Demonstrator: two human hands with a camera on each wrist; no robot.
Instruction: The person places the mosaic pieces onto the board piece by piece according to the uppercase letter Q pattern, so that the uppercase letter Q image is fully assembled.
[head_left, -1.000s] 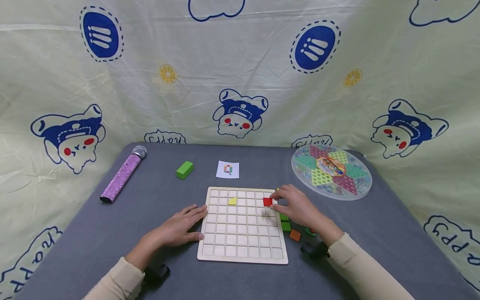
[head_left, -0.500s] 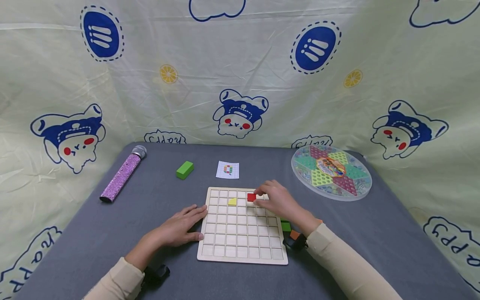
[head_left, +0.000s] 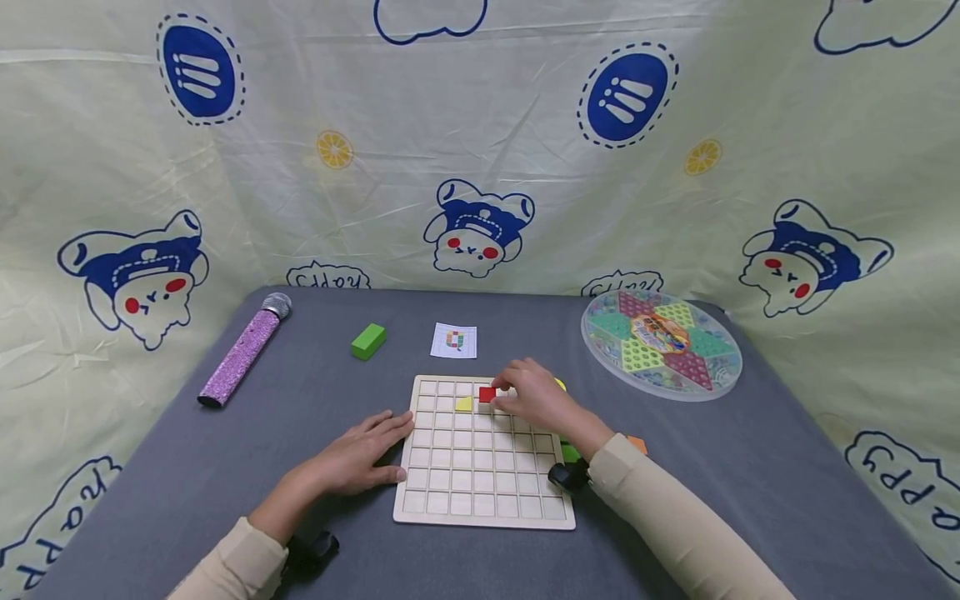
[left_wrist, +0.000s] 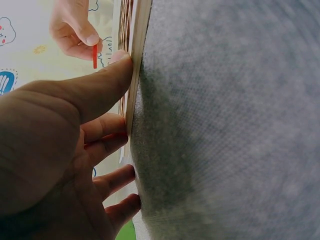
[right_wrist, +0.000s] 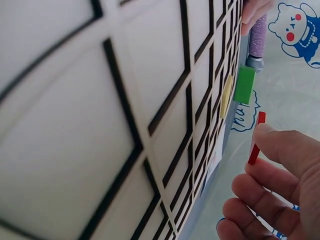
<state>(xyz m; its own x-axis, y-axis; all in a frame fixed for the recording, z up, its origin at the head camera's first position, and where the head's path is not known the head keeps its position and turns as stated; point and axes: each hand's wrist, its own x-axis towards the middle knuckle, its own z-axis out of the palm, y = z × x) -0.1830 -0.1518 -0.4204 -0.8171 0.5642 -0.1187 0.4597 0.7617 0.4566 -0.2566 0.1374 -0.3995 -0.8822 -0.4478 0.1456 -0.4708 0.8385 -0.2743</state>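
A pale wooden grid board lies on the table, with a yellow piece in its upper part. My right hand holds a red square tile over the board, just right of the yellow piece. In the right wrist view the thumb and a finger pinch the red tile by its edges, off the board's surface. My left hand rests against the board's left edge, fingers spread; in the left wrist view its thumb and fingertips touch that edge.
Behind the board lie a green block and a printed card. A glittery microphone is at the left, a round game board at the back right. Green pieces and an orange one lie by the right forearm.
My right hand has moved left across the upper part of the board with the red tile, from its right edge to near the yellow piece. The left hand has stayed in place.
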